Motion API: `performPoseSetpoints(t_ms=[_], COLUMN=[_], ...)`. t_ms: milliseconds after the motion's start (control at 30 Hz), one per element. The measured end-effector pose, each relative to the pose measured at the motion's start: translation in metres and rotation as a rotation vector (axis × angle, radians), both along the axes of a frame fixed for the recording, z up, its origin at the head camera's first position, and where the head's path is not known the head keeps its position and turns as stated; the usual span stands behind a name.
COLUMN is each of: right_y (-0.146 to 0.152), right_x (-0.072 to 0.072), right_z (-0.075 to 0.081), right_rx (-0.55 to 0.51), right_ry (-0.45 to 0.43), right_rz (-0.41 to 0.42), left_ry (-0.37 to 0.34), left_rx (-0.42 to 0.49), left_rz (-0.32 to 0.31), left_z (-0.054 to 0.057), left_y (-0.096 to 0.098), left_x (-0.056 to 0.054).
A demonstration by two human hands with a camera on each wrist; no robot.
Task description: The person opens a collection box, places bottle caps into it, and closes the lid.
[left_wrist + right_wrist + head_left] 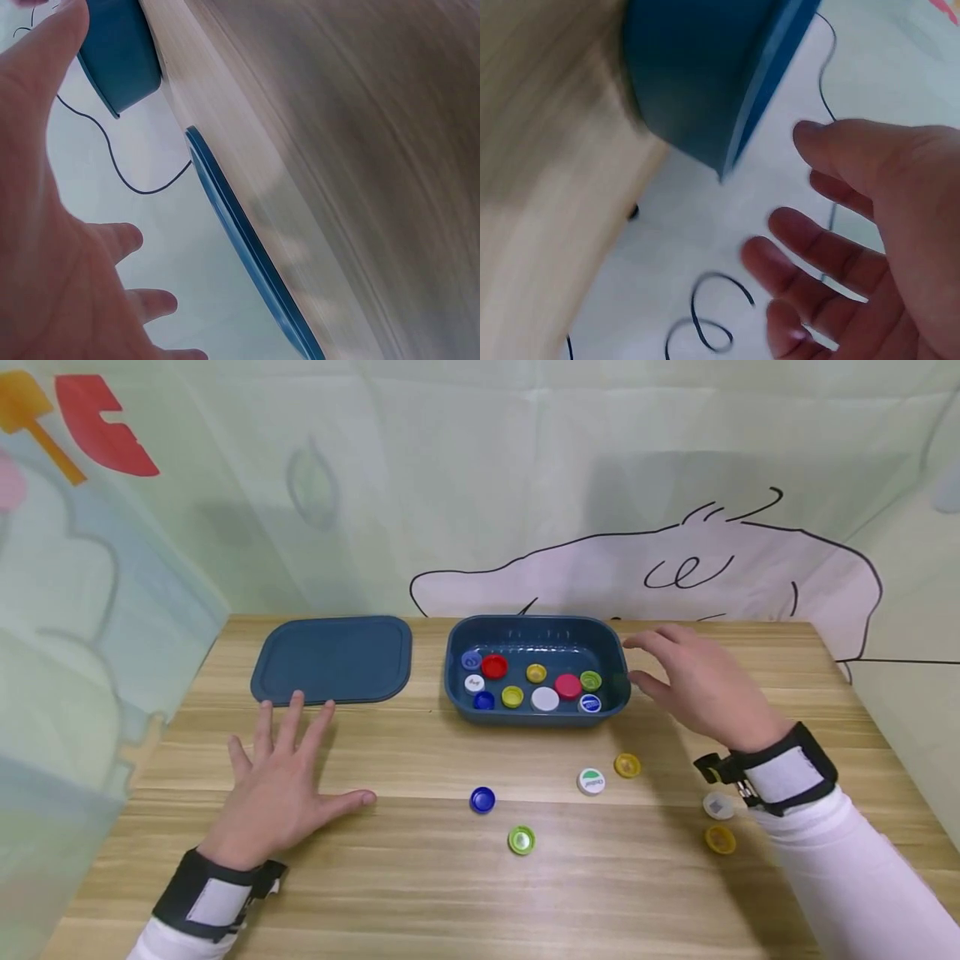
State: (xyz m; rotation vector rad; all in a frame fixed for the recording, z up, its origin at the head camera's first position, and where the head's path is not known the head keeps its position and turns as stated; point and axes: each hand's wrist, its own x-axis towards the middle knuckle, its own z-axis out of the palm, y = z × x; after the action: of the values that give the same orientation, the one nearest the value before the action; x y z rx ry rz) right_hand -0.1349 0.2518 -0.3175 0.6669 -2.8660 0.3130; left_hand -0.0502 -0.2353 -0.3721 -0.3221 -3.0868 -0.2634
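A dark blue plastic container (538, 717) holds several bottle caps in red, white, yellow, green and blue. Just off its right end hovers my right hand (708, 689), fingers loosely bent; the right wrist view shows nothing between thumb and fingers. My left hand (277, 793) is spread wide at the left, below a flat blue lid (333, 658), touching neither lid nor caps. Loose on the table lie a dark blue cap (482, 800), a green cap (521, 840), a white cap (591, 782) and a yellow cap (627, 766).
Near the right forearm are a whitish cap (718, 806) and another yellow cap (720, 839). Everything stands on a wood-grain table (420, 893). A pale cloth (480, 485) with printed drawings hangs behind the table's far edge.
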Motion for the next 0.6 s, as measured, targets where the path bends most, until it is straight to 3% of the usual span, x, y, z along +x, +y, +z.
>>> performPoseSetpoints(t_ms=[267, 433, 600], right_y=[0.034, 0.051, 0.062], right_x=[0.036, 0.06, 0.079], right_z=[0.01, -0.002, -0.017], right_rx=[0.068, 0.103, 0.12], right_ry=[-0.199, -0.321, -0.496], right_rz=[-0.041, -0.072, -0.118], left_ry=[0.001, 0.004, -0.001], left_rx=[0.003, 0.003, 0.008], left_rz=[0.002, -0.001, -0.001], left_z=[0.0, -0.001, -0.001], left_y=[-0.001, -0.001, 0.0], left_x=[0.0, 0.0, 0.001])
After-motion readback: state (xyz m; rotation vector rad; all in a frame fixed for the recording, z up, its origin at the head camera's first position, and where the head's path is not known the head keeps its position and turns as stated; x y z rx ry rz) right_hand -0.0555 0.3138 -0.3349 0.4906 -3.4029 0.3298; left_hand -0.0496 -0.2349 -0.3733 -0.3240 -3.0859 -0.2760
